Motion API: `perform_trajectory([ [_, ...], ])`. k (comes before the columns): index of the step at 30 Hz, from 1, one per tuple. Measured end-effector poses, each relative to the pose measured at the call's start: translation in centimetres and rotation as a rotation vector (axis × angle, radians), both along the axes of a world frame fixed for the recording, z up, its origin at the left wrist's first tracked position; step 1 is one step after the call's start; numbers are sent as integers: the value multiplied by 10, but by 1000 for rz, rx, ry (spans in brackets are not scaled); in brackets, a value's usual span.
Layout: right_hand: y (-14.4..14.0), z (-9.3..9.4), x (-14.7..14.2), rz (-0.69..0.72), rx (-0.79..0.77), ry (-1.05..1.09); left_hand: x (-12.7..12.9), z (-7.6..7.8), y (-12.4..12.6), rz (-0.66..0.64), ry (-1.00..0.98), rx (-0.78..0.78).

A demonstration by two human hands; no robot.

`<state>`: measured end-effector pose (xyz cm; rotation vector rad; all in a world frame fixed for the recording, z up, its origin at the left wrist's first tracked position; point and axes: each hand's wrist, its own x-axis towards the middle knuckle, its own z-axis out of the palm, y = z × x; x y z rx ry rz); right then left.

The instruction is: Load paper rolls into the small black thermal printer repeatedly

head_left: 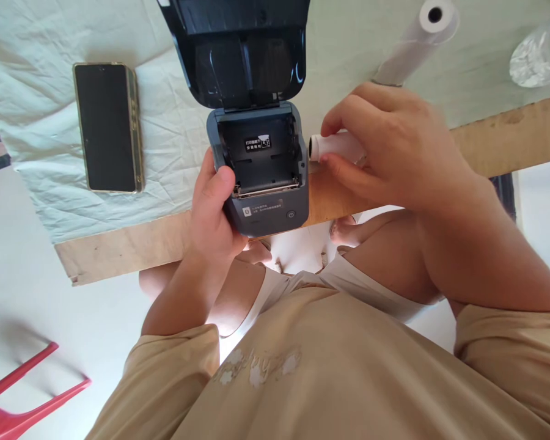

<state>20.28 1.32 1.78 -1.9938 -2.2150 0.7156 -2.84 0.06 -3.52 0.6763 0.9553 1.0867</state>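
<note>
A dark grey label printer (266,211) with its black lid (250,58) swung up is at the table's front edge. Its roll bay shows no roll, only a small sticker on the inner wall. My left hand (215,201) grips the printer's left side, thumb over the rim. Just right of the printer, my right hand (385,140) pinches a small white paper roll (337,145) between thumb and fingers. The roll's dark core end faces the printer, a little apart from it. Part of the roll is hidden behind my fingers.
A phone (107,128) in a clear case lies at the left on the pale green cloth (165,153). A longer white roll (415,46) stands behind my right hand. A clear bottle (536,58) is at the far right. A red plastic stool (18,403) is on the floor.
</note>
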Motion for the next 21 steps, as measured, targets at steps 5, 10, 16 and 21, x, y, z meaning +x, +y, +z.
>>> perform_trajectory([
  [5, -2, -4, 3, 20, -41, 75, 0, -3, -1, -5, -27, 21],
  [10, 0, -5, 4, 31, -115, 96, 0, -2, -2, -17, -27, 50],
  [16, -2, -4, 3, -37, -65, 254, 2, -1, 0, 14, -41, 25],
  [21, -1, -6, 5, -194, -69, 560, 3, -4, -1, 12, -67, 58],
])
